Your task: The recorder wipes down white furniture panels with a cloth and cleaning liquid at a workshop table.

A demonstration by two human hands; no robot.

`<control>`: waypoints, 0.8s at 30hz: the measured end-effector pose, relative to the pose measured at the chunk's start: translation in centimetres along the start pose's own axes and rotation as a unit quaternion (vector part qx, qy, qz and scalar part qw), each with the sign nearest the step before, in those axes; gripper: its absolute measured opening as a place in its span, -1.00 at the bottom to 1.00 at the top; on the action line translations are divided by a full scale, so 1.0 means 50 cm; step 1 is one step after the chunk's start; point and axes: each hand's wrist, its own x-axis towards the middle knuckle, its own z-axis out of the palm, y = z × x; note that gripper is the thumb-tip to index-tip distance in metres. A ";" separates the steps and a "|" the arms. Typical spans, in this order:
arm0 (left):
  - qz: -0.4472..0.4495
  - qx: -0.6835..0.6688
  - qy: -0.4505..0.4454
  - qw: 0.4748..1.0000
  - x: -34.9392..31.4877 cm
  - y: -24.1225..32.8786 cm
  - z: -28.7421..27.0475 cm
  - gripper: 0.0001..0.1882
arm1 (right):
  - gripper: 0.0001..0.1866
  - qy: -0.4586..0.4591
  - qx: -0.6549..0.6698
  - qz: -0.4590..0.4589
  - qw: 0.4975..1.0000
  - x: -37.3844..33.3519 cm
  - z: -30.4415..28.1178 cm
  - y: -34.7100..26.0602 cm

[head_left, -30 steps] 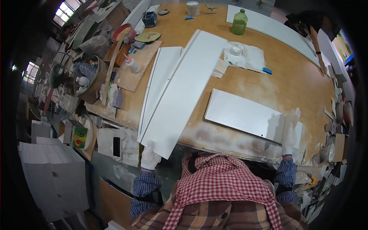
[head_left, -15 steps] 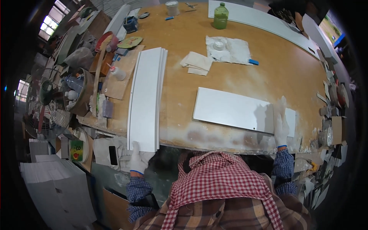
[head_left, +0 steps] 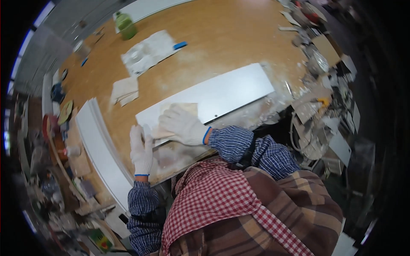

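Observation:
A long white board [head_left: 230, 91] lies at a slant on the brown worktable, with a small dark hole near its front edge. My right hand [head_left: 181, 123], in a white knit glove, presses a tan sheet [head_left: 190, 109] that looks like sandpaper against the board's left part. Its fingers lie over the sheet and partly hide it. At the board's left end is my left hand [head_left: 141, 149], also gloved, its fingers stretched out and the thumb apart. Whether it touches the board's edge I cannot tell.
Left of my left hand stand stacked white boards [head_left: 100, 141]. Beyond lie more tan sheets [head_left: 125, 91], a white cloth [head_left: 149, 52], a blue block [head_left: 180, 45] and a green bottle [head_left: 126, 27]. Clutter [head_left: 316, 98] lines the table's right side.
The view has turned and moved toward the right. My right hand has gone from the board's right end to its left part. My left hand has left the stacked boards for the board's left end.

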 end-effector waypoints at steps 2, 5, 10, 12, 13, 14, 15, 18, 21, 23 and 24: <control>-0.007 0.012 0.016 1.000 0.051 -0.013 0.066 -0.35 | -0.62 -0.016 0.003 0.029 0.999 -0.026 -0.027 0.028; -0.047 0.014 0.037 0.998 0.078 -0.013 0.115 -0.30 | -0.55 -0.032 -0.045 0.090 0.994 -0.098 -0.116 0.129; -0.069 -0.031 0.012 0.997 0.078 0.017 0.111 -0.26 | -0.50 0.023 -0.265 0.275 0.924 -0.301 -0.284 0.347; -0.089 -0.025 0.007 0.996 0.082 0.016 0.113 -0.25 | -0.50 0.038 -0.263 0.324 0.908 -0.308 -0.297 0.363; -0.089 -0.024 0.010 0.996 0.080 0.003 0.115 -0.25 | -0.51 0.043 -0.283 0.360 0.888 -0.288 -0.283 0.357; -0.085 -0.033 0.020 0.996 0.077 -0.008 0.120 -0.24 | -0.53 0.048 -0.302 0.396 0.865 -0.265 -0.264 0.347; -0.086 -0.041 0.032 0.995 0.076 -0.020 0.123 -0.24 | -0.55 -0.022 -0.295 0.370 0.881 -0.215 -0.242 0.318; -0.101 -0.031 0.030 0.994 0.077 -0.007 0.122 -0.23 | -0.63 0.043 -0.173 0.180 0.968 -0.137 -0.125 0.175; -0.109 -0.021 0.025 0.994 0.076 -0.005 0.114 -0.23 | -0.59 0.016 -0.113 0.132 0.985 -0.103 -0.111 0.099; -0.105 -0.020 0.026 0.994 0.075 -0.001 0.113 -0.23 | -0.54 -0.035 -0.157 0.104 0.982 -0.131 -0.153 0.125; -0.099 -0.022 0.027 0.994 0.075 0.004 0.112 -0.23 | -0.53 -0.013 -0.188 0.118 0.975 -0.162 -0.188 0.160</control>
